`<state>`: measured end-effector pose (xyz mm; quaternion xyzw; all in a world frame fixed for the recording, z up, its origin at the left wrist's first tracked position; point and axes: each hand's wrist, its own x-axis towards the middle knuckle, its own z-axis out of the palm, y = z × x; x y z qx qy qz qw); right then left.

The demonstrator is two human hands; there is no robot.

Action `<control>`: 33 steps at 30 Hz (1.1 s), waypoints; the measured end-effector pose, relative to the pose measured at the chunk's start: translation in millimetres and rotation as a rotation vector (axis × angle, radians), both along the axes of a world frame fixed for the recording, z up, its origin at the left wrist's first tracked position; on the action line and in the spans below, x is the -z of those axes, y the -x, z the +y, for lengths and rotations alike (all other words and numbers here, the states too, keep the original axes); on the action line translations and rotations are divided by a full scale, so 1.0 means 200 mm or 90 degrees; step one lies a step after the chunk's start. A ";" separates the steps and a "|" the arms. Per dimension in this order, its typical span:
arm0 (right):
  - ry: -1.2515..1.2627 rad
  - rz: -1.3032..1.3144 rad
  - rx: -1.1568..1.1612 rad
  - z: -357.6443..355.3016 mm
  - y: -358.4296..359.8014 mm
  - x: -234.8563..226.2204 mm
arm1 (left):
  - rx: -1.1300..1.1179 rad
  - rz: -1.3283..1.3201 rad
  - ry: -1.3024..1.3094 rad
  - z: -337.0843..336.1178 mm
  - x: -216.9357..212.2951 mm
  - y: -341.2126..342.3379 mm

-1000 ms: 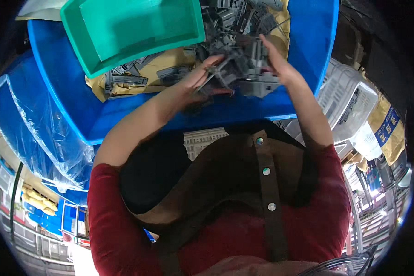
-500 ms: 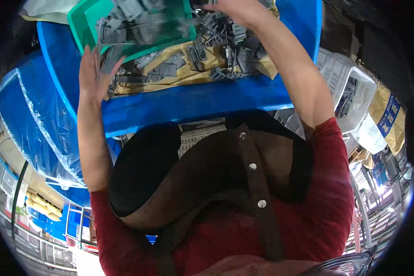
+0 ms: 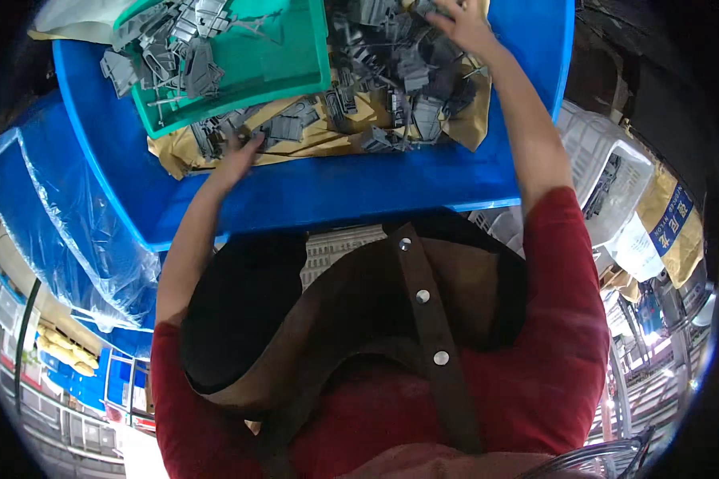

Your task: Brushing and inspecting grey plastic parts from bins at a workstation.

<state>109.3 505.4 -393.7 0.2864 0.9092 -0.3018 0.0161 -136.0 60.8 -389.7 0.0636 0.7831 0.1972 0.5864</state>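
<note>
In the upper left of the frame, a rectangular tray of smooth green plastic (image 3: 325, 52) sits over a large blue plastic tub (image 3: 335, 182). The tray holds a loose heap of grey moulded parts (image 3: 204, 76) along its left and upper portion; its lower right shows bare green. One flat grey piece (image 3: 120, 73) juts past the tray's left rim. The sorting looks only partly along: many more grey parts lie outside the tray, in a jumbled pile (image 3: 415, 76) at the upper centre-right and in a thinner scatter (image 3: 287, 128) just below the tray.

The left hand (image 3: 236, 164), left of centre, is at the near edge of that scatter, its grip loose, with the fingers apart and no piece visibly held; blur hides whether a fingertip touches one. The right hand (image 3: 465, 30), at the top right, is over the pile, its grip open with fingers spread, no part seen in it.

The parts are matt and hard-looking, mostly flat plates with slots and ribs, some with thin stalks. Beneath them lies creased tan paper (image 3: 467, 132). At the right edge stands a translucent white slatted basket (image 3: 635, 172) with darker pieces inside.
</note>
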 end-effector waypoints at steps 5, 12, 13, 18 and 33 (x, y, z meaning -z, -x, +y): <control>0.098 -0.271 -0.121 -0.43 -0.17 -0.20 | -0.080 -0.299 0.064 0.33 -0.09 -0.18; 0.298 -0.321 0.134 -0.34 -0.27 -0.12 | -0.267 -0.416 -0.010 0.57 -0.21 -0.29; 0.359 -0.407 0.156 -0.35 -0.05 -0.34 | -0.313 -0.429 -0.036 0.57 -0.28 -0.26; 0.541 -0.366 0.179 -0.46 0.06 -0.18 | -0.334 -0.433 -0.046 0.70 -0.20 -0.34; 0.957 -0.269 0.138 -0.35 0.14 -0.78 | -0.403 -0.734 -0.143 0.84 -0.43 -0.56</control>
